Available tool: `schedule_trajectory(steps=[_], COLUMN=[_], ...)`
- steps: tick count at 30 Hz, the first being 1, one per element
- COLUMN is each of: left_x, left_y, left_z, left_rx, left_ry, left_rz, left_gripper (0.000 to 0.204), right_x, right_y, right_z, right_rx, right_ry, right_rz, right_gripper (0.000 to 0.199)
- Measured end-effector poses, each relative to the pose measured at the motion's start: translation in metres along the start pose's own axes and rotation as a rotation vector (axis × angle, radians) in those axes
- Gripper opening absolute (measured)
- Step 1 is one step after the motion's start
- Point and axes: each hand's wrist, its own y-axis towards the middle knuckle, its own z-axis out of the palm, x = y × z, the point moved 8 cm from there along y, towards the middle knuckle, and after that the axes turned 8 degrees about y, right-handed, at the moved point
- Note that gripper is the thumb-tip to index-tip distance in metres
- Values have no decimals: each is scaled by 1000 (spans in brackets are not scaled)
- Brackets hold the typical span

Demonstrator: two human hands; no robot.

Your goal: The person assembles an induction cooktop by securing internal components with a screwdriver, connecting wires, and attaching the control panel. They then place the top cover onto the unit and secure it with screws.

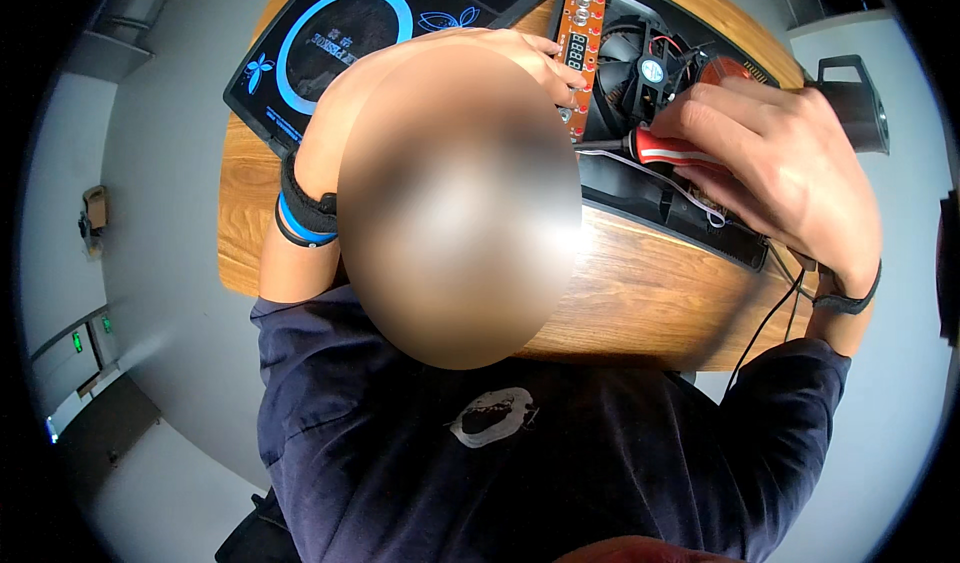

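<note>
Black appliance housing [650, 209] lies open on the far right part of the wooden table [640, 303], its inner parts bared. To its left, slantwise on the same table, is a flat dark panel [345, 48] with a bright blue ring. The right hand [775, 153] is over the housing's right half, its fingers curled around the handle of a red screwdriver [665, 149]. The left hand [535, 58] reaches across the panel's edge, its visible fingers close together, tips at the narrow orange circuit board [590, 58]; blur covers part of this hand, so I cannot tell how its thumb lies. A black fan [652, 71] with a pale hub sits right of the board, which carries a small display [576, 51]. The screwdriver's shaft points left, toward the board's near end; whether its tip touches anything I cannot tell. Just below curves a thin pale wire [655, 174].
</note>
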Motion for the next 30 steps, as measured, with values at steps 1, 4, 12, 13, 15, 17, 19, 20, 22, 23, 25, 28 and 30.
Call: schedule_trajectory(steps=[1, 4, 12, 13, 15, 17, 19, 20, 22, 23, 25, 28, 30], left_x=[5, 14, 9, 8, 7, 8, 8, 7, 7, 9, 9, 9, 8], left_y=[6, 17, 20, 19, 16, 19, 20, 21, 20, 19, 18, 21, 23], left_z=[11, 29, 27, 26, 26, 27, 28, 27, 27, 28, 29, 29, 29], left_rx=[5, 17, 94, 92, 89, 100, 106, 105, 90, 75, 66, 82, 90], left_ry=[-10, -6, -31, -20, 4, 12, 12, 8, 9, 13, 18, 13, 5], left_rz=[33, 102, 33, 35, 41, 38, 30, 24, 22, 26, 27, 19, 18], left_gripper=[49, 49, 47, 46, 46, 46, 46, 46, 46, 46, 46, 46, 46], right_x=[1, 0, 2, 3, 5, 6, 6, 6, 7, 8, 9, 9, 10], right_y=[2, 7, 15, 17, 20, 21, 22, 22, 23, 22, 22, 21, 20], right_z=[3, 10, 9, 10, 12, 12, 13, 13, 13, 13, 12, 11, 9], right_rx=[4, -6, 74, 77, 80, 92, 101, 103, 96, 92, 90, 89, 91], right_ry=[-56, -98, -156, -166, -179, -178, -170, -169, -175, -178, -171, -174, -182], right_rz=[-2, 20, 13, 11, 1, 19, 35, 37, 29, 25, 24, 26, 43], right_gripper=[24, 24, 28, 28, 28, 29, 29, 29, 30, 30, 30, 30, 29])
